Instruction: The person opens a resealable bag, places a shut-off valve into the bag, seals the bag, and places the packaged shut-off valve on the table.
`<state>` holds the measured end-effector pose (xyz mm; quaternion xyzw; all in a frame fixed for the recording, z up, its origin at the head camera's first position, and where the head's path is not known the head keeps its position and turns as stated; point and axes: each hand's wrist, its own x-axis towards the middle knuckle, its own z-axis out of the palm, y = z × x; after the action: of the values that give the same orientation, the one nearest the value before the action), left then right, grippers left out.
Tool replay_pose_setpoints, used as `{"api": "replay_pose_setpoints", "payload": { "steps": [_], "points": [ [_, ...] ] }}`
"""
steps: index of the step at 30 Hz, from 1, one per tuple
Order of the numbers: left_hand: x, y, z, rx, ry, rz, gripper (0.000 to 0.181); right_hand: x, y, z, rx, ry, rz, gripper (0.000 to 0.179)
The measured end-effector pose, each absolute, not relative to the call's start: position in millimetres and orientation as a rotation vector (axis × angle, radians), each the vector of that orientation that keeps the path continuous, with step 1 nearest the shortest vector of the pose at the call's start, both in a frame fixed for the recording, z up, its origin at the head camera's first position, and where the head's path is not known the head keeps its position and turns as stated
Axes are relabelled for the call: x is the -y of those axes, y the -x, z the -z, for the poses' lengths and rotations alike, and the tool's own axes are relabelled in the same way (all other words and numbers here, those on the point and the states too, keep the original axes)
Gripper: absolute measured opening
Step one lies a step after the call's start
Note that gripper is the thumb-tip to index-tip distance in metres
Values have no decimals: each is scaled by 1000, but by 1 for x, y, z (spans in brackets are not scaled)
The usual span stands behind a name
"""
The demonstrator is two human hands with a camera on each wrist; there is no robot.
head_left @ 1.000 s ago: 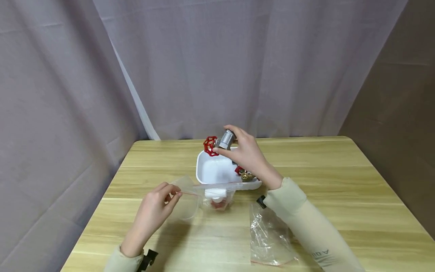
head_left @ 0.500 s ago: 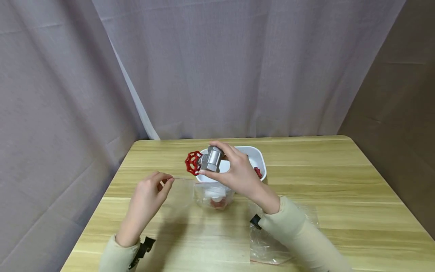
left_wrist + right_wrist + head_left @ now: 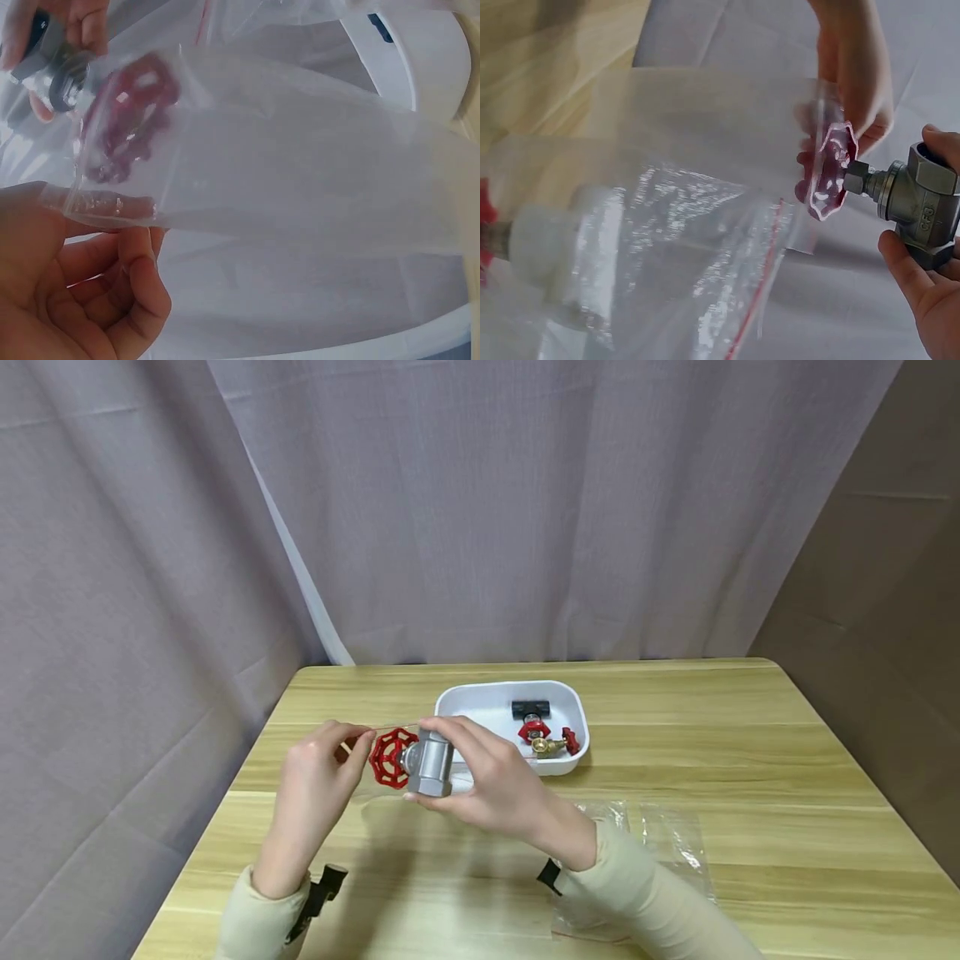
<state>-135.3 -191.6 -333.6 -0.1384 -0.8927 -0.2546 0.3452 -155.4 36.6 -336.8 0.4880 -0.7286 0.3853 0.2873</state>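
Observation:
My right hand [image 3: 498, 781] grips the body of a steel gate valve [image 3: 431, 766], thumb on one end and fingers on the other. Its red handwheel [image 3: 391, 758] points left. My left hand [image 3: 311, 785] pinches the mouth edge of a clear zip bag [image 3: 300, 157] between thumb and fingers. Through the plastic in the left wrist view, the handwheel [image 3: 135, 112] shows at the bag's mouth; the steel body stays outside. Beside it, another clear bag [image 3: 697, 247] holds a white valve [image 3: 544, 244] with a red handle, mostly hidden by my right hand in the head view.
A white tray [image 3: 480, 693] stands at the back middle of the wooden table [image 3: 750, 777]. In it lie a black valve [image 3: 531, 712] with a red handle and a small brass valve [image 3: 546, 746]. More clear bags [image 3: 678, 839] lie under and beside my right forearm.
My right hand has carried the steel gate valve from above the tray left and towards me, to the bag's mouth. My left hand has raised the bag's edge and moved slightly left.

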Motion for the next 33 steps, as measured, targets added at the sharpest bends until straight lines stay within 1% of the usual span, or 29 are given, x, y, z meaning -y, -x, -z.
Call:
{"api": "replay_pose_setpoints", "payload": {
  "steps": [8,15,26,33],
  "points": [
    [188,133,330,2240,398,692,5,-31,154,350,1965,-1340,-931,80],
    [177,129,325,2132,477,726,5,-30,152,356,2019,-1302,-901,81],
    [163,123,329,2130,605,706,8,-29,148,357,2230,-1051,-1085,73],
    [155,125,329,2103,656,704,8,-27,145,356,2297,-977,-1148,70]
  ]
}}
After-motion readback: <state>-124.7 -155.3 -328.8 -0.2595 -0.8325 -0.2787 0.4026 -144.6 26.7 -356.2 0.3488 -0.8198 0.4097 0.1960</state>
